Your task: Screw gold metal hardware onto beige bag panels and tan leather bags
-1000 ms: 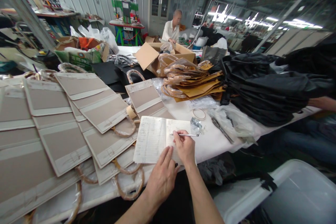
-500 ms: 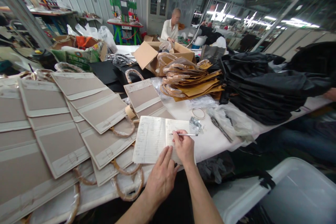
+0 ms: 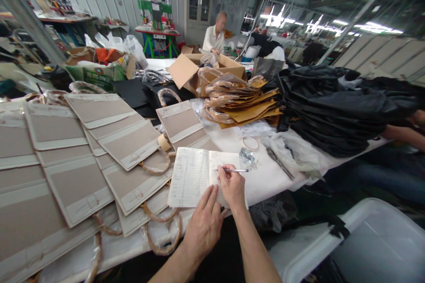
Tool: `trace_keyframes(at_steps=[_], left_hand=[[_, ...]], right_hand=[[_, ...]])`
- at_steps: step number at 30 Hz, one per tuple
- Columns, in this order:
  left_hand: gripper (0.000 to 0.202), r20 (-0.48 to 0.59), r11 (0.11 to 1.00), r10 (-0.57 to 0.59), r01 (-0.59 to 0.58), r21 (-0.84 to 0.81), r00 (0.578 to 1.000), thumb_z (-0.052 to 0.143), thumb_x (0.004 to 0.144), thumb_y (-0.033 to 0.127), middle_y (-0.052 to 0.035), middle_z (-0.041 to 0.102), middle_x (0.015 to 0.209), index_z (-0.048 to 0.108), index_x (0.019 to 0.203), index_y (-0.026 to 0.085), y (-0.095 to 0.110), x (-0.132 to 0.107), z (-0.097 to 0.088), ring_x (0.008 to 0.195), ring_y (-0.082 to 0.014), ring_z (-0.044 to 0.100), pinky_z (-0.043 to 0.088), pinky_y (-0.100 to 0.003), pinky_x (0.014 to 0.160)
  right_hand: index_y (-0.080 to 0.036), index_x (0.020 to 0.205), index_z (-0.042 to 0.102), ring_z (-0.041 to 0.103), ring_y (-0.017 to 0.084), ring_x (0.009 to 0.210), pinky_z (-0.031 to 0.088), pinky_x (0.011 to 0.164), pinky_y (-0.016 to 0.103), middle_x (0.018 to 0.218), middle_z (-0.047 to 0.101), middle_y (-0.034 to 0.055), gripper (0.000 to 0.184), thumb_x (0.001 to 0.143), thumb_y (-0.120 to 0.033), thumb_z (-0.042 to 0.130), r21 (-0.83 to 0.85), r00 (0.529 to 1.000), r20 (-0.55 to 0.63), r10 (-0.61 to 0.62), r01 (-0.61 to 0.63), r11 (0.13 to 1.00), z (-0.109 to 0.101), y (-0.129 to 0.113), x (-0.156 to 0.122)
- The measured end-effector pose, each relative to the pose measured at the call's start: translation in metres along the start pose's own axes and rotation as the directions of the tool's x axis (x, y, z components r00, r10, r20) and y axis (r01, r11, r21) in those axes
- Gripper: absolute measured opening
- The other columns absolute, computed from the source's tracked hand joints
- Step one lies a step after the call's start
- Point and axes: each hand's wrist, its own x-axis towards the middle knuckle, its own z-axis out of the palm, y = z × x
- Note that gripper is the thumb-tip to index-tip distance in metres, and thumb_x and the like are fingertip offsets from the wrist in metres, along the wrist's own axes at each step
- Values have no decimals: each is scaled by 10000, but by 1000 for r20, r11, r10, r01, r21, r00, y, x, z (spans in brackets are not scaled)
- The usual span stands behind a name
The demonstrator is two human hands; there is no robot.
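Observation:
An open notebook (image 3: pixel 192 176) with handwritten lines lies on the white table (image 3: pixel 265 177) in front of me. My right hand (image 3: pixel 232 187) is closed around a silver pen (image 3: pixel 234 170), whose tip rests on the right page. My left hand (image 3: pixel 203 225) lies flat on the notebook's lower edge, fingers stretched out, holding the page down. To the left, several flat beige bags (image 3: pixel 79 154) with wrapped handles overlap each other, touching the notebook's left side.
A stack of tan bags (image 3: pixel 242 104), an open cardboard box (image 3: pixel 195 70) and a heap of black bags (image 3: pixel 335 106) fill the far side. Scissors (image 3: pixel 279 161) and plastic wrap lie right of the notebook. A person sits at the back; another person's arm (image 3: pixel 403 135) reaches in at right. A white bin (image 3: pixel 372 247) stands lower right.

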Motion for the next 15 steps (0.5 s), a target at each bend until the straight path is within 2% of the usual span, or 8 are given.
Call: trace_keyframes(at_steps=[4,7,10,12,13,14,15], left_hand=[[145,-9,1000,-9,9,-16,1000,515,1013,163,-278,620,1417,626,932,119,0,-2,5,1492,-377,430,516,-542,1176],[121,-13,997,-39,39,-62,999,542,1002,156,-277,564,1486,624,918,124,0,-5,9,1503,-381,420,514,-551,1178],[129,-21,966,-116,108,-235,993,529,1012,164,-205,564,1510,653,985,149,-1,-2,5,1497,-359,442,506,-576,1176],[197,-24,870,-263,226,-439,964,499,1041,231,-156,631,1411,690,1046,184,-3,3,-2,1390,-325,561,526,-560,1143],[240,-9,780,-364,300,-550,931,491,1053,293,-142,664,1322,711,1068,199,-4,6,-7,1291,-306,625,548,-536,1105],[289,30,651,-474,373,-662,880,493,1056,370,-130,688,1210,730,1085,206,-5,10,-11,1170,-287,673,574,-501,1047],[345,92,480,-579,430,-765,810,511,1044,454,-114,698,1088,742,1101,204,-7,14,-16,1049,-266,695,594,-462,980]], right_hand=[[-224,879,642,723,223,622,538,629,292,659,734,41,328,968,-536,597,-14,999,15,-29,29,999,0,1,0],[-213,913,662,728,217,645,564,660,292,671,730,34,344,944,-555,633,110,1000,7,25,-26,994,-2,2,1],[-201,942,658,707,200,649,571,657,285,679,710,19,363,918,-564,669,245,995,-55,79,-63,968,-4,2,1],[-193,959,654,687,187,657,563,652,279,699,702,14,369,901,-555,698,319,990,-101,94,-57,946,-6,3,0],[-188,969,655,679,182,663,560,658,280,717,705,17,374,899,-552,705,356,987,-121,101,-52,933,-8,2,-1],[-182,979,657,670,178,669,555,663,283,736,709,23,378,907,-551,700,396,984,-135,112,-50,917,-9,2,-2],[-177,985,657,660,175,669,548,661,286,750,713,30,382,923,-553,682,437,982,-144,124,-50,898,-11,1,-5]])
